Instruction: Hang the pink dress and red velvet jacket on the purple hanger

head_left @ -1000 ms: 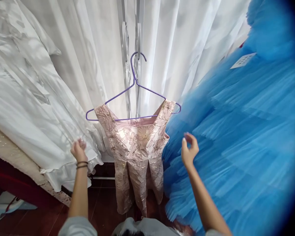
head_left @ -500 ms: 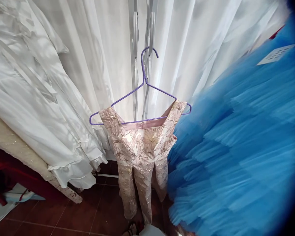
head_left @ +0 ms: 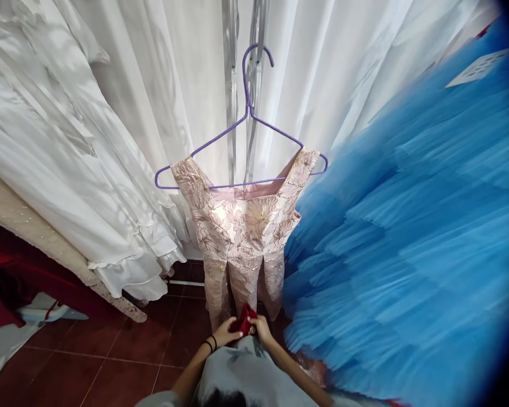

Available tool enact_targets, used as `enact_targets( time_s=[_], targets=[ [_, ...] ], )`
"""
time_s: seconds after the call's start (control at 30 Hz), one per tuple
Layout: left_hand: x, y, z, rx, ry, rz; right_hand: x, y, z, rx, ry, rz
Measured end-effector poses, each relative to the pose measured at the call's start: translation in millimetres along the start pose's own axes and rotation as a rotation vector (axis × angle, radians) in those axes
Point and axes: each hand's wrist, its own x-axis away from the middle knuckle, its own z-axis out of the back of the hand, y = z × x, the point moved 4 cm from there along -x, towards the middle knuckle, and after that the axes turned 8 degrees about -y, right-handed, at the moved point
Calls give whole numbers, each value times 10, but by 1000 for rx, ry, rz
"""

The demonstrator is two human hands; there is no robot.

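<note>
Low in the view, my left hand and my right hand pinch a piece of red cloth from its two sides. A small gold detail shows on the cloth beside my right fingers. Two dark bands circle my left wrist. Just beyond my hands hangs a pink and gold floral brocade dress, its wide straps over a purple wire hanger. The hanger's hook is at a metal stand. My hands and the red cloth overlap the dress's lower edge from this angle.
White garments hang at the left, with a cream sparkly garment and dark red fabric below. A big blue tulle dress fills the right side. White curtains hang behind. Brown tiles cover the floor.
Both my hands have come into view at the bottom, holding the red cloth. The hanger and dress appear higher in the picture as the camera has tilted down.
</note>
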Motion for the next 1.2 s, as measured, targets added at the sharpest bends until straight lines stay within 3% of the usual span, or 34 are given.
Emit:
enact_targets(
  time_s=[0.1,0.17,0.37,0.5,0.57,0.8,0.9,0.97,1.0,1.13,1.17,1.2],
  targets=[
    [-163,-134,131,45,75,30,-194,-142,201,-154,64,37],
    [-237,-36,357,53,166,-14,-251,-369,309,-225,69,73],
    [-190,894,928,-78,413,-241,-1,-1415,473,-226,18,272],
    [-114,1322,1102,-90,365,-271,197,-2082,623,2,73,448],
    [-48,1368,1253,-21,396,-214,294,-2371,787,141,175,543],
    [601,1203,2109,66,876,-60,814,-3024,1566,533,699,709],
    [862,1208,2381,-7,967,-84,940,-3147,1713,688,757,771],
    [935,1253,2481,-108,901,-76,924,-3210,1722,852,716,798],
    [936,1282,2506,-164,808,-57,882,-3237,1719,938,669,778],
    [892,1446,2545,-428,283,62,641,-3335,1723,1164,278,442],
    [908,1511,2590,-481,238,71,626,-3386,1724,1182,211,383],
    [936,1590,2660,-514,270,51,638,-3461,1718,1190,192,382]
  ],
)
